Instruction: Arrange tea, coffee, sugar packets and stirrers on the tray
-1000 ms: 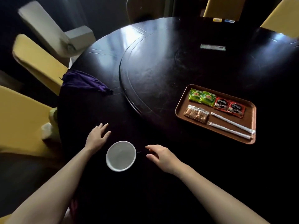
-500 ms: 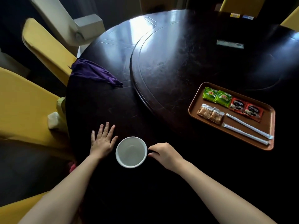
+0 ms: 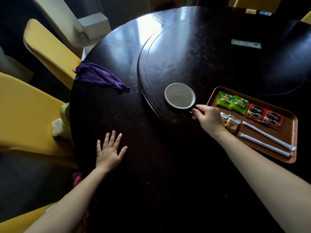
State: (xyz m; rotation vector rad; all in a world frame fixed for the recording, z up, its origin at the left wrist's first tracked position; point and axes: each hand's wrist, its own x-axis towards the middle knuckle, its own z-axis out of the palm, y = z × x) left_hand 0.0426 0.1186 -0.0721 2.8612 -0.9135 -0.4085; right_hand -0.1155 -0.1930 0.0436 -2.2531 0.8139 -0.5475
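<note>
A brown tray [image 3: 293, 130] lies on the dark round table at the right. It holds two green tea packets [image 3: 232, 102], two red coffee packets [image 3: 264, 114], two clear sugar packets [image 3: 231, 123] and two white wrapped stirrers [image 3: 267, 138]. A dark cup with a white inside [image 3: 179, 95] stands on the raised turntable just left of the tray. My right hand [image 3: 207, 117] is closed on the cup's handle and partly covers the sugar packets. My left hand [image 3: 109, 151] rests flat on the table near its left edge, fingers spread, holding nothing.
A purple cloth [image 3: 99, 77] lies at the table's left edge. Yellow chairs [image 3: 28, 115] stand close on the left. A small flat grey strip [image 3: 245, 43] lies on the far side of the turntable [image 3: 168, 47]. Two small packets [image 3: 257, 12] sit at the far edge.
My right hand took the cup by its handle and carried it from the near table edge up onto the turntable beside the tray. My left hand came off the cup and lies flat.
</note>
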